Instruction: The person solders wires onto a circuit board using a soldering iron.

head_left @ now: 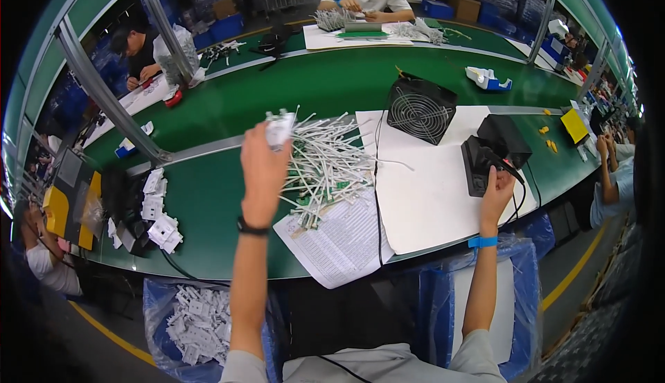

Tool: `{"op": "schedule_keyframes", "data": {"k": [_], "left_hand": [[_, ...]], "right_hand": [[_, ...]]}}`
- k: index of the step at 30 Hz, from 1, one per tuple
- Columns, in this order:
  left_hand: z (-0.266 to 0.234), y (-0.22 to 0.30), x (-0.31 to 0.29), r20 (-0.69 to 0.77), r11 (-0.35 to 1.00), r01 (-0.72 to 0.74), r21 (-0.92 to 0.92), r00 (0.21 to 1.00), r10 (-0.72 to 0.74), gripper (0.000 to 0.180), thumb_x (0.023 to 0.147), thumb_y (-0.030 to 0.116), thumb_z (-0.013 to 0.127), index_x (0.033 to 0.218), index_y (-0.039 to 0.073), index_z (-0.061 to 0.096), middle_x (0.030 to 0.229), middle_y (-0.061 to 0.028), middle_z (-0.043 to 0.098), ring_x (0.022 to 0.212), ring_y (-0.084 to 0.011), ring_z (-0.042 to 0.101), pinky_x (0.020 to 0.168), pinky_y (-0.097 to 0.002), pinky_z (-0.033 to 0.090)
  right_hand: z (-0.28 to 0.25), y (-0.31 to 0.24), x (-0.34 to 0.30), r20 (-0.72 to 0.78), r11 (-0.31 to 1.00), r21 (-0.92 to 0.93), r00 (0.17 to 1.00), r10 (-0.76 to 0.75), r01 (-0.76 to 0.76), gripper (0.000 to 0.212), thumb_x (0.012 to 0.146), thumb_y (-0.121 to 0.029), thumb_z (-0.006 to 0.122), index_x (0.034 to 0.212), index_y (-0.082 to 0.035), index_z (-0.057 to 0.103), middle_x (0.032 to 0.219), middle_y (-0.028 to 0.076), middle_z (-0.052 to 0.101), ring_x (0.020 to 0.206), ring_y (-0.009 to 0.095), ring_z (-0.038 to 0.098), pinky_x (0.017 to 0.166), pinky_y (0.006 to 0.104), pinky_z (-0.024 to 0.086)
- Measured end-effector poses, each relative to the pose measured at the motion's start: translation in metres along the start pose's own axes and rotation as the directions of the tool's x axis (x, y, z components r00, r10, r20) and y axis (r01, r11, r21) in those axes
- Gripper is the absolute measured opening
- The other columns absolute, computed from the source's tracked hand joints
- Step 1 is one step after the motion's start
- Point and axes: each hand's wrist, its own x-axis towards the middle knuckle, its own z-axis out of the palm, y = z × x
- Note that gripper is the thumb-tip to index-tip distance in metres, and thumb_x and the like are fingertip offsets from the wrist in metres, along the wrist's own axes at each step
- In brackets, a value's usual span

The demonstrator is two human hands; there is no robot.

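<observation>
My left hand (264,175) is closed on a white plastic housing (279,131), held up beside a heap of white wires with small green boards (325,154). The heap lies partly over a printed paper sheet (336,239). To the right, the fingers of my right hand (496,194) are closed around a black corded handle (500,164), at a black stand (476,169). The handle's tip is hidden. A black box (506,137) adjoins the stand.
A black fan (421,108) stands behind the white sheet (415,210). White housings (154,206) sit at left near a yellow-black machine (69,192). Blue lined bins flank my lap; the left one holds many white parts (199,324). Co-workers sit across the green bench (201,216).
</observation>
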Motion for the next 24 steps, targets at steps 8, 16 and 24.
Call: {"op": "schedule_keyframes", "data": {"k": [8,16,24], "left_hand": [[0.044,-0.186,0.075,-0.177,0.786,0.217,0.579,0.974,-0.138,0.093,0.092,0.052,0.066,0.157,-0.002,0.027,0.163,-0.0338,0.016,0.152,-0.0482,0.016,0.118,-0.0674,0.016],[-0.144,-0.227,0.002,0.232,0.571,-0.126,0.811,0.966,-0.117,0.087,0.08,0.054,0.077,0.141,-0.002,0.05,0.144,-0.0255,0.05,0.135,-0.0376,0.047,0.117,-0.0636,0.025],[-0.241,-0.207,-0.086,0.438,0.737,-0.048,0.674,0.829,-0.347,0.107,0.069,0.06,0.085,0.144,-0.005,0.046,0.132,-0.0272,0.054,0.124,-0.0423,0.052,0.101,-0.0479,0.047]], "right_hand": [[0.001,0.0,-0.004,-0.014,0.998,0.037,0.999,0.041,-0.041,0.02,0.101,-0.018,0.067,0.102,0.0,0.06,0.082,0.0,0.058,0.073,0.008,0.052,0.066,0.0243,0.04],[0.006,-0.001,0.002,0.061,0.994,0.102,0.998,0.021,-0.028,0.025,0.102,-0.015,0.065,0.12,0.002,0.06,0.083,0.0,0.057,0.073,0.006,0.049,0.065,0.0237,0.039],[0.012,0.002,0.0,-0.012,0.997,0.047,0.998,-0.065,0.065,0.024,0.099,-0.017,0.069,0.113,0.001,0.059,0.079,-0.001,0.053,0.067,0.006,0.042,0.06,0.0244,0.034]]}}
